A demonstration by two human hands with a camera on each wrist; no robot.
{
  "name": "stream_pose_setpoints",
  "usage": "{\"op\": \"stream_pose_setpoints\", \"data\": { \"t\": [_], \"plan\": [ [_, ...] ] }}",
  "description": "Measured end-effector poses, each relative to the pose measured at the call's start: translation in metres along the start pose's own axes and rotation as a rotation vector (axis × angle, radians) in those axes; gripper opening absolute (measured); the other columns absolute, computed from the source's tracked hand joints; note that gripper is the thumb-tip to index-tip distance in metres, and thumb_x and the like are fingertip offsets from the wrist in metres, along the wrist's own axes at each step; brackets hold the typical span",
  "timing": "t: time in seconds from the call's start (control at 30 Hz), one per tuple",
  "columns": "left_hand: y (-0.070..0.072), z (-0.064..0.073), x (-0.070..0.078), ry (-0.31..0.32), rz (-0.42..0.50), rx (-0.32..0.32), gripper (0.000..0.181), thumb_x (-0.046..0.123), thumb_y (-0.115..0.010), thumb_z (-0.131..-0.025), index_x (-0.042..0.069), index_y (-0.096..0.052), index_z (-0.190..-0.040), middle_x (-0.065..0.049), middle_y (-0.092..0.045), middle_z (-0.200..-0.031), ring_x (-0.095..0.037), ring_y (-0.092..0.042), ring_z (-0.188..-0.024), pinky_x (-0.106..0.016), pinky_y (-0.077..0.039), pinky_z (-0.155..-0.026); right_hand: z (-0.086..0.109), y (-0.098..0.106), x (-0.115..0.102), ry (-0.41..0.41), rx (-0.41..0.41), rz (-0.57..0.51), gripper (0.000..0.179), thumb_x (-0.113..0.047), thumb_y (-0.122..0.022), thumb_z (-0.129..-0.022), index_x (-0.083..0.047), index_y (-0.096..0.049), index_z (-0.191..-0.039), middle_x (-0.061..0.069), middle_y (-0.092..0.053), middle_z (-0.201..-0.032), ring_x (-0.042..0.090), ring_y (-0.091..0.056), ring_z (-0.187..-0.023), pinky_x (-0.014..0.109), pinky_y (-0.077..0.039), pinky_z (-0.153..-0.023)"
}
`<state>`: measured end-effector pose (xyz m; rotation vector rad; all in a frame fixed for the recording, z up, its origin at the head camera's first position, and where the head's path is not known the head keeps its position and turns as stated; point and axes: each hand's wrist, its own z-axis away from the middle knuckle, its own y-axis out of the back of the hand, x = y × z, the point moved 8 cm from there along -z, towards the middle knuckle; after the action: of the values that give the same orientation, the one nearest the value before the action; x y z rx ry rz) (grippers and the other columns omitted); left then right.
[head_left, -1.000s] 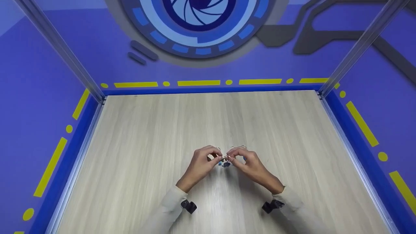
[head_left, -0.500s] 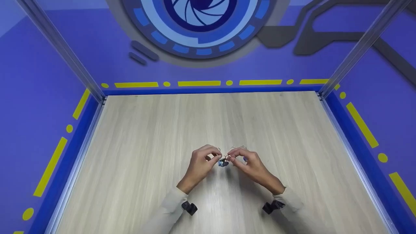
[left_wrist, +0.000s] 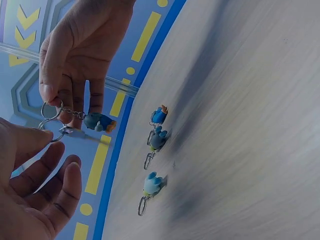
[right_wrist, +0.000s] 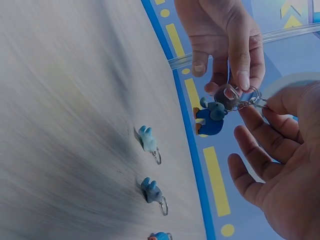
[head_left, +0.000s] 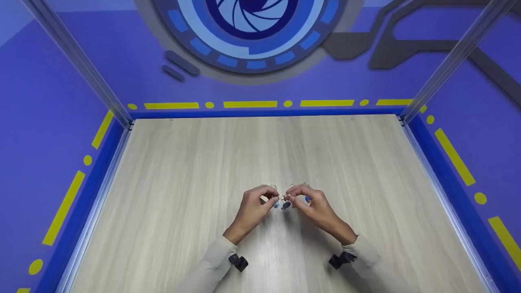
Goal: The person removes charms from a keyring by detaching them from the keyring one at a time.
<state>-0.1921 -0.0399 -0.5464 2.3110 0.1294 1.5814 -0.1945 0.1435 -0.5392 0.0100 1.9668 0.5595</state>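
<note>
My left hand point(head_left: 254, 205) and right hand point(head_left: 311, 204) meet near the middle of the table, fingertips almost touching. In the left wrist view, my left thumb and finger pinch a metal split ring point(left_wrist: 51, 131), while the right hand pinches another ring point(left_wrist: 52, 109) just above it. The rings touch or overlap; whether they are linked I cannot tell. A dark teal animal figurine point(left_wrist: 97, 122) hangs by a short chain. In the right wrist view, a blue figurine point(right_wrist: 212, 120) hangs beside a dark one point(right_wrist: 226, 96) partly behind it.
On the wooden table point(head_left: 260, 150) lie three more figurine keychains: a pale blue one point(left_wrist: 152, 184), a grey-blue one point(left_wrist: 158, 139) and a bright blue one point(left_wrist: 160, 115). From the head view, hands mostly hide them. Blue walls point(head_left: 260, 91) close off the back and sides.
The hanging figurines swung together half a second ago and now hang slightly apart again. My left hand has shifted a little; the right has hardly moved. Both keep their pinch.
</note>
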Motion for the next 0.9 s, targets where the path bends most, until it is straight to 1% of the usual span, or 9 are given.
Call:
{"op": "stream_pose_setpoints", "data": {
  "t": [0.07, 0.17, 0.3, 0.47, 0.57, 0.63, 0.73, 0.8, 0.9],
  "plan": [
    [0.0, -0.001, 0.001, 0.009, -0.015, -0.004, 0.008, 0.002, -0.081, -0.099, 0.01, -0.08, -0.102, -0.001, -0.079, -0.103, -0.01, -0.071, -0.092, -0.038, -0.062, -0.069, 0.0, 0.0, -0.001, 0.0, 0.002, 0.017, 0.009, -0.005, -0.076, -0.104, -0.012, -0.077, -0.098, 0.004, -0.081, -0.112, 0.03, -0.074, -0.113, 0.031, -0.054, -0.102],
    [0.0, -0.002, 0.004, 0.003, -0.039, 0.0, 0.008, 0.003, -0.081, -0.099, 0.011, -0.08, -0.101, 0.002, -0.078, -0.102, -0.009, -0.07, -0.091, -0.035, -0.061, -0.069, 0.0, 0.0, -0.002, 0.002, -0.002, 0.045, 0.009, -0.007, -0.076, -0.104, -0.013, -0.076, -0.097, 0.005, -0.081, -0.113, 0.029, -0.075, -0.113, 0.033, -0.055, -0.101],
    [0.0, -0.003, 0.008, -0.026, -0.075, 0.023, 0.008, 0.002, -0.082, -0.098, 0.01, -0.081, -0.096, 0.006, -0.077, -0.097, -0.008, -0.069, -0.089, -0.03, -0.059, -0.069, 0.0, 0.0, -0.001, -0.005, -0.012, 0.044, 0.008, -0.01, -0.076, -0.105, -0.011, -0.076, -0.097, 0.008, -0.081, -0.113, 0.028, -0.075, -0.114, 0.034, -0.055, -0.103],
    [0.005, -0.002, 0.008, -0.051, -0.06, 0.072, 0.008, 0.001, -0.082, -0.098, 0.009, -0.082, -0.098, 0.003, -0.078, -0.096, -0.01, -0.071, -0.089, -0.028, -0.058, -0.069, 0.001, 0.001, 0.0, 0.007, -0.016, 0.025, 0.008, -0.008, -0.076, -0.104, -0.008, -0.075, -0.097, 0.006, -0.081, -0.114, 0.03, -0.075, -0.113, 0.03, -0.055, -0.102],
    [0.011, -0.002, 0.006, -0.039, -0.015, 0.114, 0.009, 0.001, -0.08, -0.099, 0.009, -0.082, -0.101, -0.001, -0.08, -0.099, -0.013, -0.073, -0.09, -0.028, -0.06, -0.07, 0.002, 0.001, 0.001, 0.006, -0.012, 0.008, 0.008, -0.007, -0.075, -0.105, -0.006, -0.075, -0.097, 0.004, -0.081, -0.113, 0.03, -0.075, -0.112, 0.029, -0.055, -0.101],
    [0.014, -0.002, 0.005, -0.023, 0.008, 0.136, 0.009, 0.001, -0.08, -0.099, 0.009, -0.081, -0.102, -0.003, -0.08, -0.101, -0.015, -0.074, -0.091, -0.028, -0.06, -0.07, 0.003, 0.002, 0.002, 0.002, -0.004, 0.007, 0.008, -0.006, -0.075, -0.105, -0.007, -0.075, -0.097, 0.003, -0.081, -0.112, 0.029, -0.075, -0.111, 0.031, -0.056, -0.1],
    [0.017, -0.001, 0.001, 0.003, 0.013, 0.147, 0.008, 0.003, -0.079, -0.101, 0.011, -0.081, -0.102, -0.004, -0.081, -0.102, -0.015, -0.074, -0.092, -0.027, -0.059, -0.07, 0.005, 0.005, 0.005, -0.02, 0.012, 0.028, 0.007, -0.006, -0.076, -0.104, -0.011, -0.077, -0.098, 0.0, -0.081, -0.111, 0.025, -0.075, -0.11, 0.035, -0.055, -0.096],
    [0.019, 0.0, -0.001, 0.014, -0.002, 0.15, 0.008, 0.004, -0.079, -0.101, 0.012, -0.08, -0.101, -0.002, -0.08, -0.101, -0.015, -0.074, -0.092, -0.027, -0.058, -0.071, 0.007, 0.007, 0.007, -0.02, 0.017, 0.029, 0.008, -0.004, -0.077, -0.103, -0.011, -0.077, -0.099, 0.002, -0.081, -0.111, 0.026, -0.075, -0.11, 0.033, -0.056, -0.096],
    [0.021, 0.003, -0.004, 0.023, -0.019, 0.15, 0.006, 0.005, -0.079, -0.101, 0.011, -0.079, -0.101, 0.0, -0.079, -0.1, -0.013, -0.073, -0.093, -0.026, -0.058, -0.071, 0.011, 0.014, 0.012, -0.008, 0.033, 0.03, 0.011, 0.001, -0.077, -0.101, -0.01, -0.077, -0.099, 0.004, -0.081, -0.11, 0.028, -0.076, -0.106, 0.025, -0.055, -0.093]
  ]
}}
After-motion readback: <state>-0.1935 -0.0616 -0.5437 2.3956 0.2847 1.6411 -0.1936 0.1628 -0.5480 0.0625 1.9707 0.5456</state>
